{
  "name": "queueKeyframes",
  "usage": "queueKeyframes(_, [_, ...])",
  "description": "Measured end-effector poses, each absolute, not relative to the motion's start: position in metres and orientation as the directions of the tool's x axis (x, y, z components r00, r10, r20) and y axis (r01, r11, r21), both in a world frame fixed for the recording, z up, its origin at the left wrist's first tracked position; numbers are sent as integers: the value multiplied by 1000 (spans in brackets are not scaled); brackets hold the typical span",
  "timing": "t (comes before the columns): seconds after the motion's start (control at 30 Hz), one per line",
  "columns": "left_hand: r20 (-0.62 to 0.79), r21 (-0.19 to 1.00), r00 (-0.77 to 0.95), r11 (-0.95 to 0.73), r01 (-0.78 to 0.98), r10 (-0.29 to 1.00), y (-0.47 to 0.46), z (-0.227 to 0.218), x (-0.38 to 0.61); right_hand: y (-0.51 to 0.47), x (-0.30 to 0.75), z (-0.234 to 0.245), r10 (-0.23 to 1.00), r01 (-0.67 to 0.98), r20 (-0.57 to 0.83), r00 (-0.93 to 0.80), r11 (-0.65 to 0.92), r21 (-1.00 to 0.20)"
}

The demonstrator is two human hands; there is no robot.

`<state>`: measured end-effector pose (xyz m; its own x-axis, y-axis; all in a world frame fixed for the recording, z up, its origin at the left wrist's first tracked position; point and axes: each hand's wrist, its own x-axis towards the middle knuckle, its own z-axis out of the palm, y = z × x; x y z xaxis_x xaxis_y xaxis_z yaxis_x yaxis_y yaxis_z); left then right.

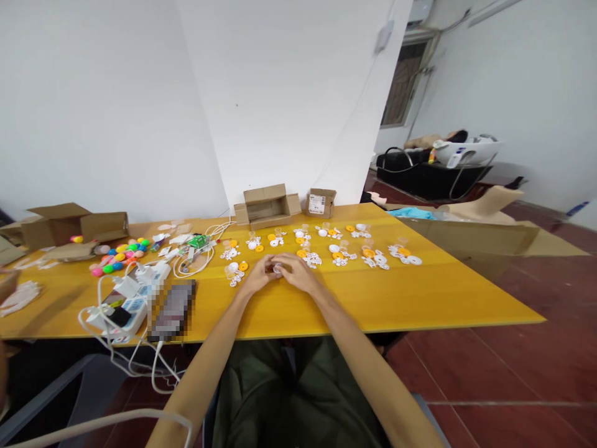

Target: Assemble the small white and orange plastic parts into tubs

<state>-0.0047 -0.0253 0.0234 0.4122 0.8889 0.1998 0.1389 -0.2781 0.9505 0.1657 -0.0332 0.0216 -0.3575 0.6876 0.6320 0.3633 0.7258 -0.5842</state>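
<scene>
My left hand (261, 275) and my right hand (297, 274) meet above the front middle of the yellow table. Between their curled fingers is a small clear and whitish plastic piece (277, 267), mostly covered, so its exact kind does not show. Close by on the left lies a group of white plastic parts (233, 282) with an orange disc (243, 266). Just beyond my right hand sits another cluster of white parts (313, 258). Several similar groups, with clear cups (402, 241), orange discs and white discs (415, 261), spread across the table.
Two open cardboard boxes (268, 211) (321, 202) stand by the wall. To the left are a power strip (140, 305) with plugs and cables, a phone (172, 309), a green circuit board (199, 241) and colourful balls (121, 256). Part of another person shows at the left edge.
</scene>
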Motion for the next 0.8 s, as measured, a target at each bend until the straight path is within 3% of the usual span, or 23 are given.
queueKeyframes(0.47, [186, 957, 428, -262, 126, 885, -23, 19, -5, -30, 164, 16, 758, 401, 590, -279, 650, -645])
queueKeyframes(0.8, [200, 947, 408, -282, 152, 891, -24, 22, -6, -25, 164, 18, 750, 243, 558, -354, 650, -720])
